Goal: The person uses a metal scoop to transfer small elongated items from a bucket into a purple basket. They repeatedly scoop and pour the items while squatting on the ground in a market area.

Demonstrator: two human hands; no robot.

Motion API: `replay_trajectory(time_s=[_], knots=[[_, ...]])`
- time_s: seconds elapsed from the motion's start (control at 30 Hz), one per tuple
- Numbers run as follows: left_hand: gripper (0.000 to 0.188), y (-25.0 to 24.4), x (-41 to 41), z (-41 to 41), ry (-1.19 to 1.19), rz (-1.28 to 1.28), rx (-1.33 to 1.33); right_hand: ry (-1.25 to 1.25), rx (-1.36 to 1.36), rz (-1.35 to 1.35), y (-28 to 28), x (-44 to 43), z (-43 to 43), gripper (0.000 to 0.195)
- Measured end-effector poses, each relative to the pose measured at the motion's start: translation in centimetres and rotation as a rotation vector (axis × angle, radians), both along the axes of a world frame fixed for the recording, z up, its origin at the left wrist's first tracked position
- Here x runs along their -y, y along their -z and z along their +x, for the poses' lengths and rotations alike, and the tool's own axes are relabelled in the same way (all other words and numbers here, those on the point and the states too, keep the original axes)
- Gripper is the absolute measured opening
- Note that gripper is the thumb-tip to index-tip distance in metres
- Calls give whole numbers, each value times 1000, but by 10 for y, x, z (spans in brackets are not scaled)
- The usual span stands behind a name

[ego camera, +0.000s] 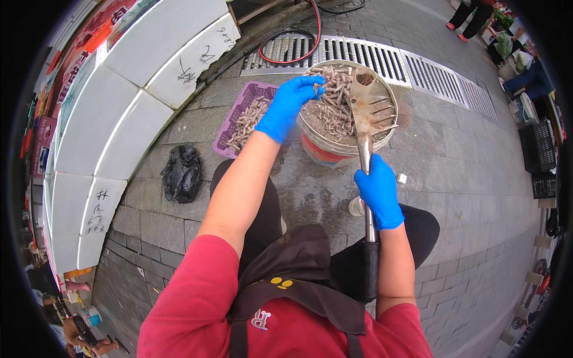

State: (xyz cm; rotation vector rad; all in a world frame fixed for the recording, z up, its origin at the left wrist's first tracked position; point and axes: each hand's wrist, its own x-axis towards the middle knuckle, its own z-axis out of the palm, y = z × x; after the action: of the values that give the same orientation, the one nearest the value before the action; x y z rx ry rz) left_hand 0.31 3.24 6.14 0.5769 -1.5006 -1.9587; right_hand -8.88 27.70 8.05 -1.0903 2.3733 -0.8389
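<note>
My left hand [288, 105], in a blue glove, is over the left rim of a round bucket [329, 157]. Its thumb and fingers pinch a small brownish piece, apparently one of the long spiral shells [336, 85]. Those shells are heaped in the bucket over grey-brown grit [320, 118]. My right hand [379, 192], also gloved, grips the metal shaft of a hand rake [361, 103]. The rake's rusty, tined head lies across the bucket's right side, and its black handle points back towards me. Left of the bucket, a purple plastic basket [222, 129] holds many similar shells [248, 123].
A crumpled black plastic bag [182, 173] lies on the paving. White tiled stall blocks [121, 121] bound the left side. Behind the bucket runs a metal drain grate [358, 51] with a red-black hose [320, 31]. A small cup [356, 206] stands near my knee. People [472, 18] stand far right.
</note>
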Motion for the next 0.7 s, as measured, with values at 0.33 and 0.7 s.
replay_trajectory(time_s=[0.33,0.7], knots=[[31,-26,29,85,-128,-13,-19,12,224,-23,4,30,13,20],[26,-15,98,350,-658,-477,630,-19,389,51,-2,25,22,26]])
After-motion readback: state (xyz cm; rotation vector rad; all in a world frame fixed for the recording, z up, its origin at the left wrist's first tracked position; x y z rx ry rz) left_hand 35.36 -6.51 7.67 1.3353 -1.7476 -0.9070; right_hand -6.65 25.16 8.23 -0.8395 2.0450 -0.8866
